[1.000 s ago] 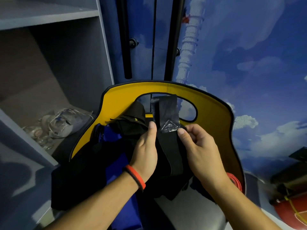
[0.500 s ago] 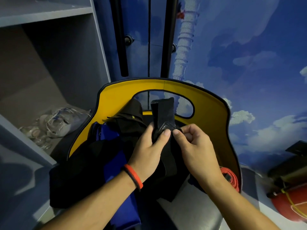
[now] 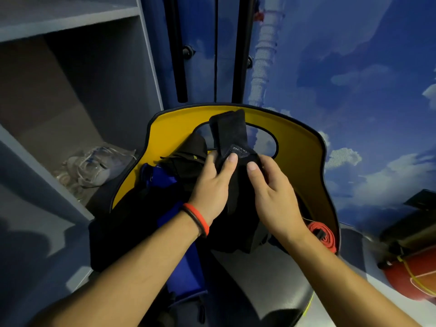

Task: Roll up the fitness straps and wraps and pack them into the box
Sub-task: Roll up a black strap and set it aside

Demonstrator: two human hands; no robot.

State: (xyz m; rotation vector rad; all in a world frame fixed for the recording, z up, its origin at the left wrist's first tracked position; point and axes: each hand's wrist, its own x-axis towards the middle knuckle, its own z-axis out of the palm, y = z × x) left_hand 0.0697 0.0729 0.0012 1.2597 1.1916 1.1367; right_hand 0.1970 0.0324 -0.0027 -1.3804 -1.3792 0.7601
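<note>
A black fitness wrap point(image 3: 230, 133) with a small label patch stands up over a yellow chair back point(image 3: 304, 152). My left hand point(image 3: 212, 182), with a red wristband, grips its lower part, thumb pressed just below the label. My right hand point(image 3: 271, 192) pinches the wrap from the right, thumb on the fabric. The wrap's tail hangs down between my hands. A pile of black and blue straps point(image 3: 165, 185) lies on the chair seat to the left. A coiled red strap point(image 3: 322, 234) sits at the seat's right edge. No box is in view.
Grey shelving point(image 3: 70, 27) stands at the left, with a clear bag of items point(image 3: 94, 166) on its lower shelf. A blue sky-and-cloud wall point(image 3: 354, 90) fills the right. A red ball point(image 3: 415, 282) and dark gear lie at the lower right.
The wrap's upper end has been folded over, so the label now sits lower between my thumbs. Both hands have closed in on the fold.
</note>
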